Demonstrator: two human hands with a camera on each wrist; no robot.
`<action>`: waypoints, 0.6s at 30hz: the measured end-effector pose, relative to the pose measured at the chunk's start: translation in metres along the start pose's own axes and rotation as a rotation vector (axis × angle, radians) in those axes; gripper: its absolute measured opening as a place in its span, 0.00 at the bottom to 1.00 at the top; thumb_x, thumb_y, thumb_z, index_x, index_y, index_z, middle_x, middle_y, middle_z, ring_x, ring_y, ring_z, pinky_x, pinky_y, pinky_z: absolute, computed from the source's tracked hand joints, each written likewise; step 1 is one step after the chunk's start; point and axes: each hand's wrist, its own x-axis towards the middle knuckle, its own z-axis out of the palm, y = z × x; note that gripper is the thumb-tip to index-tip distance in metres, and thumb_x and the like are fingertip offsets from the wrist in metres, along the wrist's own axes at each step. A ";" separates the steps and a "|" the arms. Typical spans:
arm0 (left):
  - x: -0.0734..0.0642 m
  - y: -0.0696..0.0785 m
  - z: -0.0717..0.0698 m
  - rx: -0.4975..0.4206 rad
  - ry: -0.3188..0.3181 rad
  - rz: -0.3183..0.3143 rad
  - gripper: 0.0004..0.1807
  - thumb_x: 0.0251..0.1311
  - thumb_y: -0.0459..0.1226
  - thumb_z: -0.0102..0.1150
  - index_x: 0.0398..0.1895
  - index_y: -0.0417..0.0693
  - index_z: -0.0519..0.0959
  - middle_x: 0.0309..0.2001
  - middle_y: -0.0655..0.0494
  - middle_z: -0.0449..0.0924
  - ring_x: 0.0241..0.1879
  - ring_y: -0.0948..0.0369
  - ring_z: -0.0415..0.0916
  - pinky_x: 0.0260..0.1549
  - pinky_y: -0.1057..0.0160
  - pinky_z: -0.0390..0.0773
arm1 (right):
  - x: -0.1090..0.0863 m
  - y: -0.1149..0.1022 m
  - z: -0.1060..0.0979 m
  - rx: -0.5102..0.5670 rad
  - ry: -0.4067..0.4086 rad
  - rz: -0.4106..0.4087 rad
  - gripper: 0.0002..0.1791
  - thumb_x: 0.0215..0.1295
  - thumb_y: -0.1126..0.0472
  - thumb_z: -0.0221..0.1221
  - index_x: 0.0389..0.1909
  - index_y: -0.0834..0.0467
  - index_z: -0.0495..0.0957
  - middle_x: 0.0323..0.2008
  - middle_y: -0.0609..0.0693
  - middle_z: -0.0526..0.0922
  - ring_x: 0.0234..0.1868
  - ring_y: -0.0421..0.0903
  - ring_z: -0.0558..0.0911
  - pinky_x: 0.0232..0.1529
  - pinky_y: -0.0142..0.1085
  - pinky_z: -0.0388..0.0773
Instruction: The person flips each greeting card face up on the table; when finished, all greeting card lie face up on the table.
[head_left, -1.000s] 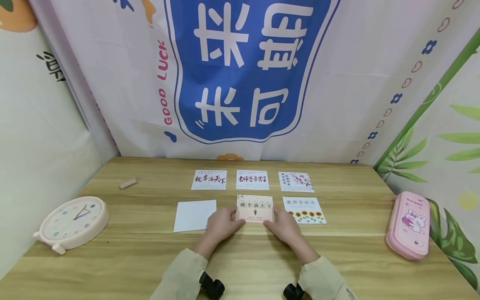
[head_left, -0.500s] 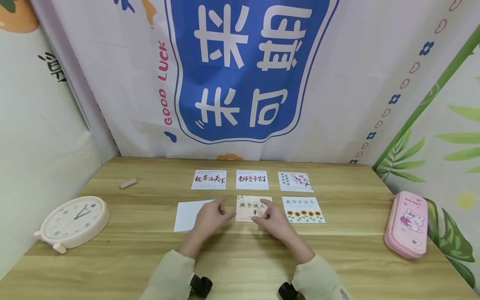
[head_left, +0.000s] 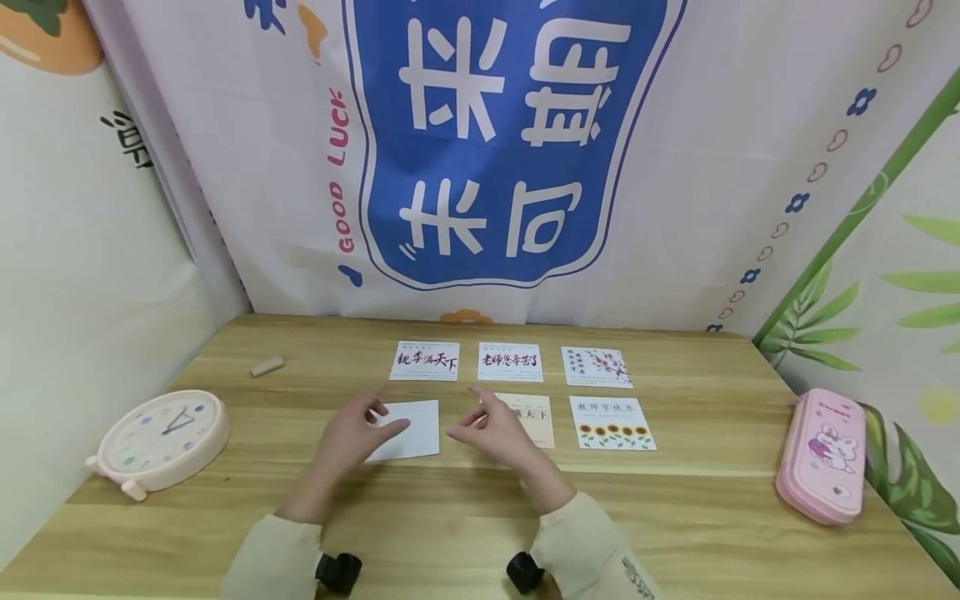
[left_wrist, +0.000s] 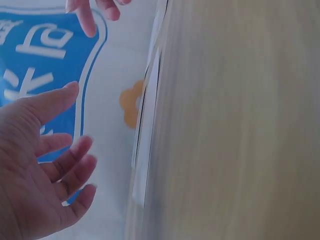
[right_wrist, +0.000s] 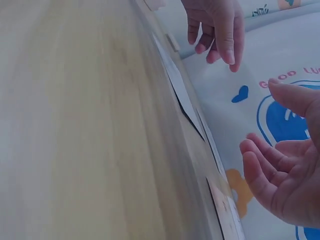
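A blank white card [head_left: 417, 429] lies at the left of the front row on the wooden table. Over its left side is my left hand [head_left: 351, 433], fingers loosely bent and holding nothing. My right hand [head_left: 501, 433] hovers just right of that card, thumb and fingers apart, and hides the left part of a cream card [head_left: 538, 421] with printed characters. Both wrist views show the left hand [left_wrist: 45, 165] and the right hand [right_wrist: 285, 160] with nothing in their grasp. Farther right in the same row lies a sunflower card [head_left: 613, 423].
Behind stand three printed cards in a row: one at left [head_left: 425, 361], one in the middle [head_left: 511, 362], and a blossom card [head_left: 597, 367]. A round clock [head_left: 161, 437] and a small beige stick [head_left: 267, 366] are at left, a pink pencil case [head_left: 823, 457] at right.
Both hands have let go of the cream card, which stays flat on the table. They have moved left, to either side of the blank white card. The head view has shifted slightly.
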 end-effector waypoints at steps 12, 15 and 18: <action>-0.005 -0.034 -0.016 0.022 -0.039 -0.021 0.36 0.41 0.49 0.65 0.48 0.31 0.67 0.34 0.42 0.69 0.34 0.51 0.65 0.30 0.55 0.67 | 0.003 0.004 0.046 -0.143 0.049 -0.022 0.22 0.44 0.60 0.65 0.40 0.65 0.71 0.23 0.50 0.72 0.25 0.43 0.71 0.26 0.32 0.69; -0.006 -0.042 -0.014 0.016 -0.043 -0.021 0.27 0.39 0.47 0.66 0.31 0.33 0.68 0.25 0.45 0.65 0.25 0.55 0.61 0.23 0.60 0.62 | 0.003 0.006 0.052 -0.213 0.082 -0.032 0.13 0.45 0.59 0.64 0.24 0.61 0.69 0.18 0.46 0.68 0.20 0.40 0.67 0.21 0.31 0.65; -0.008 -0.049 -0.010 0.065 -0.050 -0.036 0.28 0.39 0.49 0.65 0.32 0.32 0.71 0.27 0.44 0.68 0.28 0.54 0.64 0.26 0.58 0.66 | 0.004 0.007 0.057 -0.299 0.123 -0.026 0.14 0.45 0.60 0.63 0.17 0.59 0.66 0.13 0.44 0.65 0.16 0.39 0.65 0.17 0.30 0.62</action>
